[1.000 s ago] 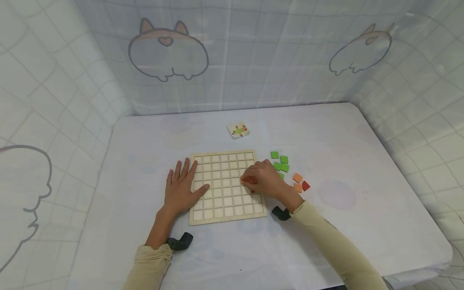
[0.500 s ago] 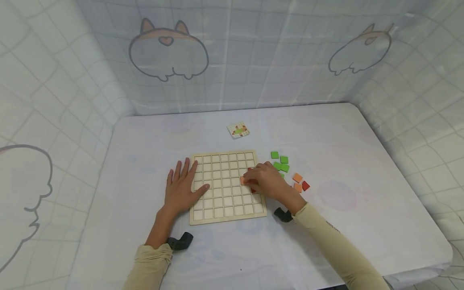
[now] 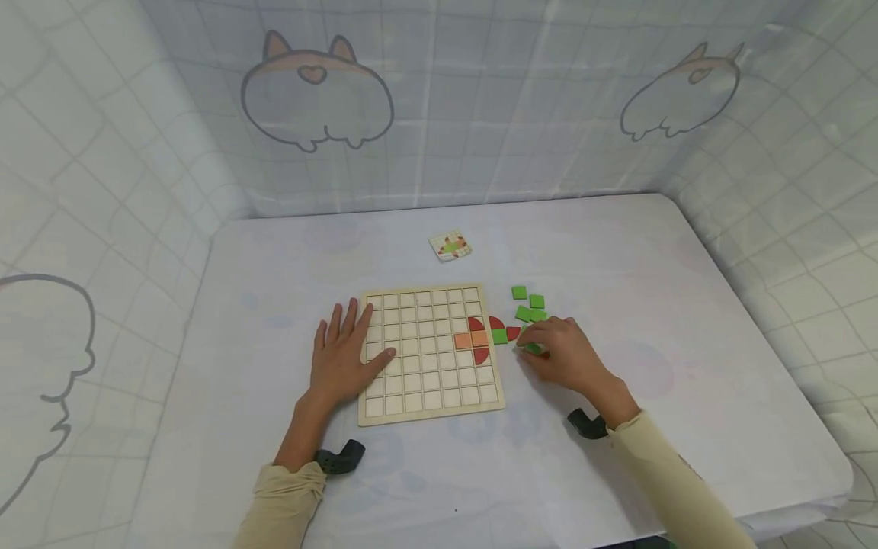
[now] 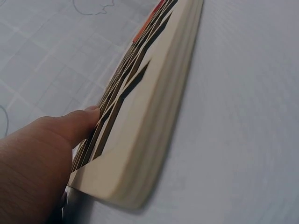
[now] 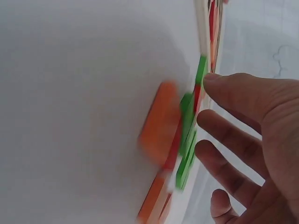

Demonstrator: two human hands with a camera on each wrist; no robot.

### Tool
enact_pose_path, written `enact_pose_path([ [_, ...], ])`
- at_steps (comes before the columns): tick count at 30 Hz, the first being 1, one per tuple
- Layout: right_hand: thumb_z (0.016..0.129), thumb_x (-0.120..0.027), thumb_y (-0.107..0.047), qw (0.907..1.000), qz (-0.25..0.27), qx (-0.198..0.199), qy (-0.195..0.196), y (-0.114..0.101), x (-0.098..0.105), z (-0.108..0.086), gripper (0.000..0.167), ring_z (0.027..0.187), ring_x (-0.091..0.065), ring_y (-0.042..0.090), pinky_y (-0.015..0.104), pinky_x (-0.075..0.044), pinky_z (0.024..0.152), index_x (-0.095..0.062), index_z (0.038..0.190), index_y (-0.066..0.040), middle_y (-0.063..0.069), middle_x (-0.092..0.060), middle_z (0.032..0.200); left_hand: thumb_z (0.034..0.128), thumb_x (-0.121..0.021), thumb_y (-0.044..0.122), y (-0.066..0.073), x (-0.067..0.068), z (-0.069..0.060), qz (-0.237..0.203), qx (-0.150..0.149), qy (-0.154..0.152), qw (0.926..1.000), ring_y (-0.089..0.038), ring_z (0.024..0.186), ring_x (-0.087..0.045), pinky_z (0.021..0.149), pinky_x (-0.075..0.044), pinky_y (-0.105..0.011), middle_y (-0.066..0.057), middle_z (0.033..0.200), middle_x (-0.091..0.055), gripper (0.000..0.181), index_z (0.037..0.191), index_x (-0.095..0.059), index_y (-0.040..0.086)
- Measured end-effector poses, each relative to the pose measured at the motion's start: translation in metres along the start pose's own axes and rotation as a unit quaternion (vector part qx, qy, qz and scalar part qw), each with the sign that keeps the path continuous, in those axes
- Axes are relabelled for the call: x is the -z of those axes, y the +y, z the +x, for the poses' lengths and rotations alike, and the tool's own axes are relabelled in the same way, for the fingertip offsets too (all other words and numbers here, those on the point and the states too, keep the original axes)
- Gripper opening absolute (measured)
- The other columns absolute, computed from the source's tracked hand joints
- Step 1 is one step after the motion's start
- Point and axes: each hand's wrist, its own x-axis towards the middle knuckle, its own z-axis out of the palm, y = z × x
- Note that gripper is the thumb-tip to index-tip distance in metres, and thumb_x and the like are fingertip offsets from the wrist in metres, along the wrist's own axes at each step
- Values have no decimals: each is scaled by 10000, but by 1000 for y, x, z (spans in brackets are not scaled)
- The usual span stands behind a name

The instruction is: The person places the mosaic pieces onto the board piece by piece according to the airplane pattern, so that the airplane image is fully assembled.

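White desk [image 3: 720,320], bearing a pale grid board [image 3: 430,380] with most cells unfilled, so judged an early stage. Left hand [image 3: 343,366] spread flat over the board's left edge, fingers straight, gripping nothing; right hand [image 3: 564,355] poised at loose green tiles [image 3: 523,313], thumb and fingers parted, no grip evident. Beyond the board, a patterned card [image 3: 450,246]; seated near the board's right edge, two orange squares [image 3: 463,341] with red curved pieces [image 3: 476,324] above and below the right-hand one; left over, off-board to the right: the green tiles, further red pieces [image 3: 513,333] and, in the right-wrist view, orange tiles [image 5: 161,116].
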Motion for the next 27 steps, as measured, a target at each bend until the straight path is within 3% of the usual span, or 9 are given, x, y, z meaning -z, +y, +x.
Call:
enact_pose_path([
  [13,759,-863,-165,9985,122,-517,-96,22,16,-43,165,865,-580,180,373,-393,723,-775,899,-166,-57,-699,912,904,-497,676,-2,-3,1,16,8,20,10000,-321,1488,61,1154,62,-519,-131,1635,-44,933,1592,-154,147],
  [21,715,-899,-186,9992,368,-150,52,21,7,-53,208,931,-563,167,400,-386,757,-794,895,-188,-89,-689,922,902,-494,681,-3,-5,1,1,6,36,10000,-323,1488,55,1154,60,-521,-128,1636,-47,933,1592,-155,152],
  [27,697,-899,-177,9973,273,533,434,17,2,-51,182,870,-570,131,381,-378,742,-784,838,-172,-119,-691,824,902,-491,684,-4,-6,2,-3,-21,70,10000,-322,1488,55,1154,61,-519,-126,1637,-49,933,1592,-155,154],
])
